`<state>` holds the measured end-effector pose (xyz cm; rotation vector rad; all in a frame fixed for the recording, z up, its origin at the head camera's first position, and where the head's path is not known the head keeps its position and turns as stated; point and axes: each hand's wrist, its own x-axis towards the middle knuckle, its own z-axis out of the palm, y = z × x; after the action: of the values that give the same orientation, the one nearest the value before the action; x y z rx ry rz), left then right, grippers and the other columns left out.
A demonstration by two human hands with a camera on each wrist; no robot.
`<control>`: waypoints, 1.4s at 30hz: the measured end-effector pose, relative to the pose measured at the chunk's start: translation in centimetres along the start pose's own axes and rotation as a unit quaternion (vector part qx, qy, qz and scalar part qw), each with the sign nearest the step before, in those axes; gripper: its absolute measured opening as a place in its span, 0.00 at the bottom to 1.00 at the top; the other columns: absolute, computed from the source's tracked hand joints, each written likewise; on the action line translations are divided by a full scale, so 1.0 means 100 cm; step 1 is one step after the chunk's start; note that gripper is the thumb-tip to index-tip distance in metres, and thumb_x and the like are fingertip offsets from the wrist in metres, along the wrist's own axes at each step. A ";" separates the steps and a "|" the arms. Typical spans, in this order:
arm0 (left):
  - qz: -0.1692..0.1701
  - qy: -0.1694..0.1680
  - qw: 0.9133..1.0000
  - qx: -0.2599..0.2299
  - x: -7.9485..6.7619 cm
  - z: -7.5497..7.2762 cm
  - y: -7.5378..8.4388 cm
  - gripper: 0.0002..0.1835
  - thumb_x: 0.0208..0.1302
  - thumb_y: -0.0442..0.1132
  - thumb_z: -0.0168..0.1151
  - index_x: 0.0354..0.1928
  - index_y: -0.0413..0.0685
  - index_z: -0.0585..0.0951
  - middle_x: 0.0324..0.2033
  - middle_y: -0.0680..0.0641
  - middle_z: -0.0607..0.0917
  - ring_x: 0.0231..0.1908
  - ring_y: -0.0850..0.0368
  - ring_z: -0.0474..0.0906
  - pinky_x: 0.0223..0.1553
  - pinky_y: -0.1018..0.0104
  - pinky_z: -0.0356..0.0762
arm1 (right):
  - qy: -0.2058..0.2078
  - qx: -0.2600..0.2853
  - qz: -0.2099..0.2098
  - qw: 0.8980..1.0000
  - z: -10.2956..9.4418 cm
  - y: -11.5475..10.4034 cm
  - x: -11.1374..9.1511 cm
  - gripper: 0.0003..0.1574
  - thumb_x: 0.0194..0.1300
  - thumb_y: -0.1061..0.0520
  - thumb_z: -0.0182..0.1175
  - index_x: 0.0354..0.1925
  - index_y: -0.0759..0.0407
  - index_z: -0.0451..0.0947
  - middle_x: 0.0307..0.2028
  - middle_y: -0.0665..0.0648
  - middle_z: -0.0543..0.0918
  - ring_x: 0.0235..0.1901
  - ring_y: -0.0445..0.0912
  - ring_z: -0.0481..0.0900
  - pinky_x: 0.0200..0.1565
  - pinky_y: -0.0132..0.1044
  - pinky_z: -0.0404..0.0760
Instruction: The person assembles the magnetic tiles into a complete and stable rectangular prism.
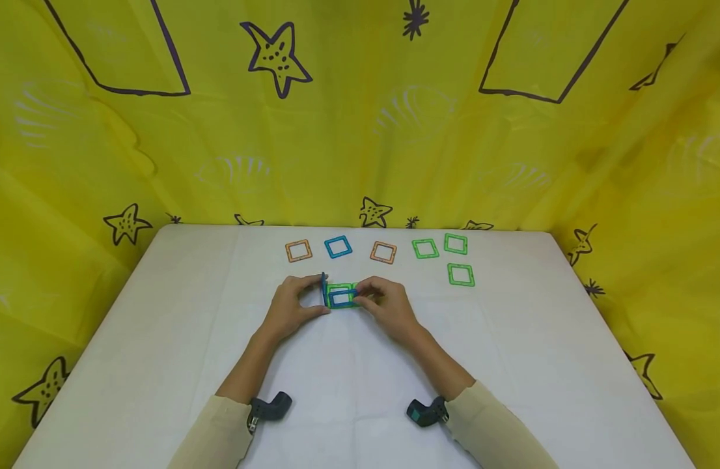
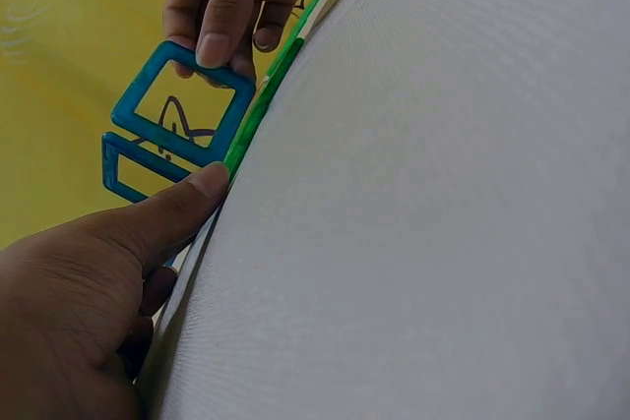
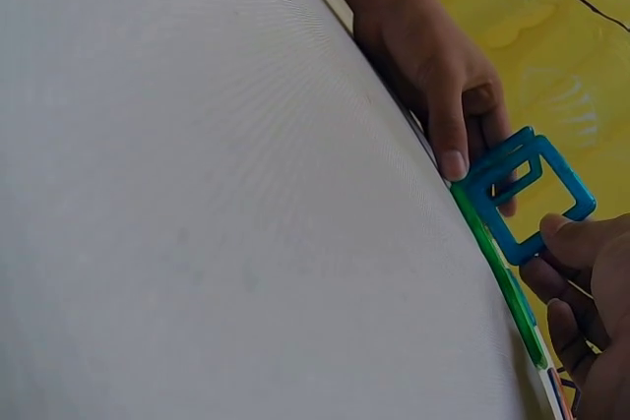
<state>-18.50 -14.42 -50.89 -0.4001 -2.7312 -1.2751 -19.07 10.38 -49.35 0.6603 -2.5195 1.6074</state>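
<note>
Near the middle of the table, two green square magnetic tiles (image 1: 339, 285) lie flat, joined in a row. At their left end a blue magnetic tile (image 1: 324, 290) stands upright, and my left hand (image 1: 286, 312) holds it between thumb and fingers. The left thumb also touches the green tile's corner in the left wrist view. My right hand (image 1: 392, 309) pinches another blue magnetic tile (image 2: 141, 84) by one edge, tilted above the green ones. In the right wrist view, this held blue tile (image 3: 568, 174) overlaps the upright one. The right fingers partly hide the second green tile.
Behind the hands lie an orange tile (image 1: 288, 253), a blue tile (image 1: 329, 247), a second orange tile (image 1: 373, 253) and three green tiles (image 1: 415, 249) toward the right. A yellow patterned curtain (image 1: 336, 143) hangs around the white table (image 1: 354, 391).
</note>
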 end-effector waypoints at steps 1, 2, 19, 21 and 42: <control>0.000 0.000 1.000 0.001 0.000 0.000 0.000 0.37 0.53 0.40 0.85 0.66 0.44 0.82 0.58 0.44 0.87 0.58 0.44 0.76 0.64 0.45 0.71 | -0.001 -0.003 0.001 1.000 0.001 0.000 0.000 0.08 0.65 0.67 0.73 0.42 0.60 0.86 0.38 0.51 0.89 0.37 0.43 0.84 0.41 0.36 0.84; 0.000 0.001 1.000 0.001 0.000 0.000 0.000 0.37 0.53 0.40 0.85 0.66 0.44 0.82 0.58 0.44 0.87 0.58 0.44 0.76 0.64 0.45 0.71 | -0.001 -0.006 0.002 1.000 0.001 0.000 0.000 0.08 0.65 0.67 0.73 0.42 0.60 0.86 0.38 0.51 0.89 0.37 0.43 0.84 0.41 0.36 0.84; -0.003 0.002 1.000 0.005 -0.001 -0.001 0.004 0.36 0.53 0.40 0.84 0.66 0.44 0.82 0.57 0.44 0.87 0.58 0.44 0.76 0.64 0.45 0.71 | -0.002 -0.016 0.002 1.000 0.004 0.004 0.000 0.09 0.64 0.66 0.74 0.42 0.59 0.86 0.37 0.49 0.89 0.34 0.42 0.82 0.39 0.35 0.83; -0.001 0.002 1.000 0.003 -0.001 -0.001 0.004 0.36 0.53 0.39 0.84 0.66 0.44 0.82 0.57 0.44 0.87 0.58 0.44 0.76 0.64 0.45 0.70 | -0.002 -0.015 0.003 1.000 0.005 0.004 0.000 0.08 0.64 0.66 0.74 0.42 0.59 0.86 0.37 0.49 0.89 0.33 0.42 0.82 0.39 0.35 0.83; 0.003 0.001 1.000 -0.004 0.000 0.001 0.002 0.36 0.53 0.39 0.84 0.66 0.44 0.82 0.58 0.45 0.87 0.57 0.44 0.76 0.63 0.45 0.70 | -0.019 -0.015 0.011 1.000 0.001 0.001 -0.001 0.09 0.65 0.65 0.73 0.43 0.60 0.86 0.38 0.51 0.89 0.33 0.42 0.83 0.39 0.35 0.84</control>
<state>-18.41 -14.25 -50.78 -0.4061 -2.7221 -1.2836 -19.00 10.33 -49.50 0.6681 -2.5810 1.5759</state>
